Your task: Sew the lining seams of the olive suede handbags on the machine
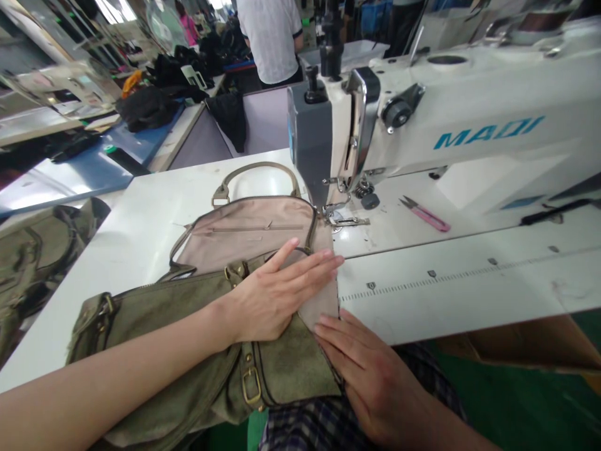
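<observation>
An olive green bag [154, 313] with brass buckles lies on the white sewing table [422, 288], its beige lining [244, 235] and zipper turned out toward the needle. My left hand [277, 291] lies flat, fingers together, pressing the lining onto the table just before the presser foot [345, 219]. My right hand [370, 369] rests at the table's near edge, fingertips on the lower corner of the fabric. The white sewing machine [469, 131] stands over the seam.
Pink thread snips [425, 214] lie on the machine bed to the right. Another green bag [32, 257] hangs off the left side. Dark fabric piles sit on a blue table [94, 166] behind; a person in a white shirt [272, 37] stands farther back.
</observation>
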A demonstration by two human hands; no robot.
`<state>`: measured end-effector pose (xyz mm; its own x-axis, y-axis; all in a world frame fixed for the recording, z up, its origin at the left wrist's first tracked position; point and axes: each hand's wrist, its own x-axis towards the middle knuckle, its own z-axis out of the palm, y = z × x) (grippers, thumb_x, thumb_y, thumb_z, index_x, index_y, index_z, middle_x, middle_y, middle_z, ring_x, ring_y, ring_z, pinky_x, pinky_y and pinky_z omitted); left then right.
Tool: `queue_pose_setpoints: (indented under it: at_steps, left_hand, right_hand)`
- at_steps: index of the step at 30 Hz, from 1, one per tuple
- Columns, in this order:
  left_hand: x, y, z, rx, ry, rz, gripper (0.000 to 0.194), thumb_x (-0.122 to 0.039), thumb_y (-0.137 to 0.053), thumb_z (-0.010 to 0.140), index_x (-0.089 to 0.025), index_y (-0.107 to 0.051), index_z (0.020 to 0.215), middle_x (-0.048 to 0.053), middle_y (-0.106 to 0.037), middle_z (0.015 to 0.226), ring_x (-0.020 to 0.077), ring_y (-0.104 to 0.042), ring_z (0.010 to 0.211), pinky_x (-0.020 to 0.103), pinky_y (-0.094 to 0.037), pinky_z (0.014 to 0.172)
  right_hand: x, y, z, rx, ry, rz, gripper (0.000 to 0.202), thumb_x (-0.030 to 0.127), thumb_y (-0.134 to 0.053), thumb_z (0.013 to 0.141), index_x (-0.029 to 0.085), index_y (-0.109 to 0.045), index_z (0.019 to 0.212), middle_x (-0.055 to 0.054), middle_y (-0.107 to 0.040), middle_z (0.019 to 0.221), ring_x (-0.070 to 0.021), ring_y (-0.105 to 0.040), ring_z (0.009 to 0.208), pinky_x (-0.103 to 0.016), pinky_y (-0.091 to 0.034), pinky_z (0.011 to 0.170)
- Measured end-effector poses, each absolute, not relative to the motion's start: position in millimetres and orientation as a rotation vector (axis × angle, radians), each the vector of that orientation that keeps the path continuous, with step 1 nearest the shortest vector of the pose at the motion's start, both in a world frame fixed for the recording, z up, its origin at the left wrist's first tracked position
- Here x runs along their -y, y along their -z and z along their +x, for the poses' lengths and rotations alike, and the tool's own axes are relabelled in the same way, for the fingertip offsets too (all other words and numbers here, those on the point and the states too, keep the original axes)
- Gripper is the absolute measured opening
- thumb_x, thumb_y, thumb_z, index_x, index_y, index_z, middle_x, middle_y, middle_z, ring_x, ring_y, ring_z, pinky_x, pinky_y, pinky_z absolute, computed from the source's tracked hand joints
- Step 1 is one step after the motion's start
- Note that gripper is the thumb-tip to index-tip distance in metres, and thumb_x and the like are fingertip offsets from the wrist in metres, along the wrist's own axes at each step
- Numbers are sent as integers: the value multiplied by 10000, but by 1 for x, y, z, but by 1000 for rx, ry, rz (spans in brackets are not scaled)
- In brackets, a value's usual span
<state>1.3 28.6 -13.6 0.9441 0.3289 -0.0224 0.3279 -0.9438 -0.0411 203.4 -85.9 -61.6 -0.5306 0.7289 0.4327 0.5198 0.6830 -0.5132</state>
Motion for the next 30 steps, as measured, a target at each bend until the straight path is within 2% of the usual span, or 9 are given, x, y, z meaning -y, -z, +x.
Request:
queue_pose_setpoints:
  at_steps: [2,5,8,10,13,16,19,24,30]
  left_hand:
    - [-33,14,4,510,-96,-3070,713,-156,-441,807,-80,-250,1489,106,-226,1577,225,-139,1470,458,95,1191]
    - [-41,13,4,575,-190,-3132,723,-231,-502,780,-61,-327,1460,147,-388,1496,281,-310,1401,444,-73,1201]
    - [-45,8,4,670,-205,-3203,607,-287,-501,846,-119,-416,1423,120,-466,1444,274,-427,1313,417,-224,1153]
    - [-44,5,5,704,-195,-3247,517,-384,-472,918,-190,-459,1397,86,-473,1446,285,-427,1311,438,-251,1125]
    - [-39,6,9,703,-155,-3302,465,-479,-439,955,-256,-487,1360,53,-471,1453,297,-392,1341,494,-177,1128]
    - [-37,9,13,701,-74,-3342,394,-435,-437,975,-250,-506,1316,56,-460,1463,272,-411,1341,515,-100,1132]
    - [-42,8,18,739,-101,-3382,377,-418,-424,985,-251,-513,1310,70,-440,1477,282,-407,1352,524,-113,1122]
    - [-56,-10,25,866,-386,-3459,399,-471,-404,981,-294,-533,1314,80,-338,1532,345,-286,1418,631,-91,1103]
    - [-65,-30,27,964,-721,-3492,449,-491,-335,992,-306,-502,1366,55,-281,1547,312,-150,1461,643,32,1129]
  right_hand:
    - [89,61,203,2282,-404,-1009,464,47,-424,814,66,-592,1246,-141,-632,1237,-276,-521,1226,-486,-404,1089]
    - [88,64,201,2230,-341,-1014,397,32,-414,866,113,-629,1190,-111,-684,1075,-237,-601,1070,-438,-460,1047]
    - [83,64,203,2223,-323,-931,358,36,-354,933,114,-657,1106,-103,-695,952,-216,-632,933,-377,-517,973]
    - [80,61,208,2270,-356,-885,352,70,-332,963,106,-675,1034,-116,-688,889,-220,-636,901,-352,-545,918]
    - [75,59,219,2359,-363,-824,367,83,-321,980,93,-688,988,-126,-686,853,-217,-640,881,-330,-566,869]
    - [70,65,226,2363,-277,-769,380,77,-323,986,102,-700,944,-115,-701,851,-207,-646,861,-313,-570,854]
    - [62,70,230,2311,-210,-742,418,90,-306,1004,112,-703,871,-98,-710,834,-193,-653,843,-279,-572,820]
    - [43,67,234,2326,-223,-770,467,87,-265,1010,103,-706,857,-105,-712,859,-190,-648,859,-260,-569,826]
    - [33,66,240,2387,-268,-771,355,71,-343,967,106,-696,951,-120,-708,931,-202,-647,948,-274,-559,884]
